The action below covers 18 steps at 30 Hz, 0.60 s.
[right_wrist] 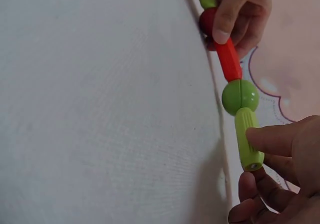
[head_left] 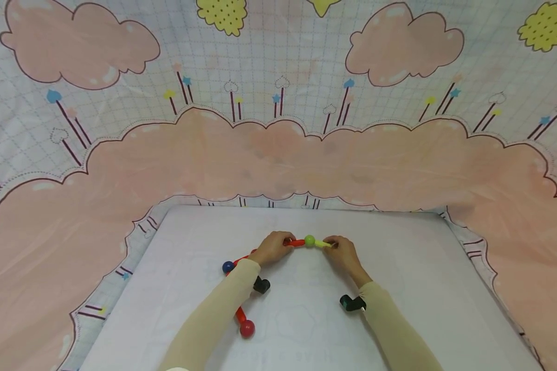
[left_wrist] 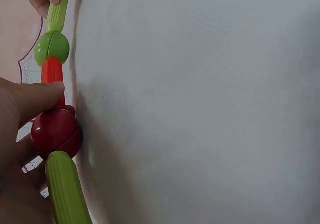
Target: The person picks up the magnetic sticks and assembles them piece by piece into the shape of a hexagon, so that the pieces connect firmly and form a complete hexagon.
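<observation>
Magnetic toy rods and balls form a chain above the white tabletop. My left hand (head_left: 275, 248) pinches a red rod (left_wrist: 52, 70) between thumb and fingers, right beside a dark red ball (left_wrist: 56, 134). Beyond that ball a yellow-green rod (left_wrist: 69, 191) runs on toward the wrist. The red rod's other end meets a green ball (head_left: 309, 240). On the green ball's far side sits another yellow-green rod (right_wrist: 246, 129), and my right hand (head_left: 344, 255) pinches it near its free end, which shows a small metal tip in the right wrist view.
Left of and under the left forearm lie a blue ball (head_left: 228, 267), a red rod (head_left: 240, 314) and a red ball (head_left: 247, 329), partly hidden by the sleeve. The white tabletop (head_left: 422, 257) ends at a patterned pink cloth (head_left: 278, 154) behind and on both sides.
</observation>
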Each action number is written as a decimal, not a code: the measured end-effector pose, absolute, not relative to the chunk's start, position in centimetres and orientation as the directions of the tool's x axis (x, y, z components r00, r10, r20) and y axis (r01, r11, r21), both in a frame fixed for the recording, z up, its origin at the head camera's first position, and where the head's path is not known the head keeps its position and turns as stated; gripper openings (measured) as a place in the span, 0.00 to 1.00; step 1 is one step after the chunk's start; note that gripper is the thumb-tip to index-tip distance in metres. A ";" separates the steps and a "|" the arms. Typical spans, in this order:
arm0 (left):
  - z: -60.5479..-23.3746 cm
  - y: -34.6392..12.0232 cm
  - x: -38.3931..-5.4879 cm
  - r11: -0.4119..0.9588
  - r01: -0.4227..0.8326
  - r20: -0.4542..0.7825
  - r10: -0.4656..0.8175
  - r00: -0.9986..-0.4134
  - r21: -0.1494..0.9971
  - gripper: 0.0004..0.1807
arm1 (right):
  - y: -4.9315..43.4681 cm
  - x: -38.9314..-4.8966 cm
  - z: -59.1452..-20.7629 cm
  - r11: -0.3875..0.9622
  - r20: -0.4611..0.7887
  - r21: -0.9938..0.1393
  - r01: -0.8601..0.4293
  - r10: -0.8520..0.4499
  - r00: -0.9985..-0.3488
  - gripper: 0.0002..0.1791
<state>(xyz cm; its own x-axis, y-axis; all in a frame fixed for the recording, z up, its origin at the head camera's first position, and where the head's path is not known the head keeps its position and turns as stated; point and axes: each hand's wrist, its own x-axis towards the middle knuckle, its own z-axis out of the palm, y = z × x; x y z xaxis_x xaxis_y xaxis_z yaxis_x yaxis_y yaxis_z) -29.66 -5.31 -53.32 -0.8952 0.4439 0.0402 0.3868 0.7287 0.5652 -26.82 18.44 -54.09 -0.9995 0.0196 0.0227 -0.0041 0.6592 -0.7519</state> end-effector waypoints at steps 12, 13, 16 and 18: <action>-52.6 -7.0 -29.8 0.756 0.333 -0.001 0.404 -0.915 0.563 0.15 | 18.2 -27.0 -54.2 0.664 -0.010 -0.747 0.034 0.040 -0.999 0.14; -52.5 -7.3 -29.7 0.757 0.333 0.007 0.398 -0.917 0.563 0.15 | 18.2 -27.0 -54.1 0.665 -0.012 -0.746 0.039 0.045 -0.999 0.14; -52.4 -8.2 -29.4 0.752 0.344 0.044 0.388 -0.920 0.562 0.15 | 18.3 -27.0 -54.1 0.674 -0.016 -0.737 0.049 0.054 -0.998 0.14; -52.2 -8.9 -28.9 0.742 0.349 0.061 0.387 -0.920 0.572 0.16 | 18.3 -26.9 -54.2 0.677 -0.018 -0.734 0.051 0.055 -0.998 0.14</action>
<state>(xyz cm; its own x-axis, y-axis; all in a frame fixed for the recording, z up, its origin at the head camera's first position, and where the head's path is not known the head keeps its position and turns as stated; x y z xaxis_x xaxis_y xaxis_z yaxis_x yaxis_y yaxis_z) -28.90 -8.86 -52.18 -0.9202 0.3866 0.0607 0.3494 0.7418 0.5724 -26.94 18.31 -54.15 -0.9983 0.0551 -0.0181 0.0506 0.6771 -0.7342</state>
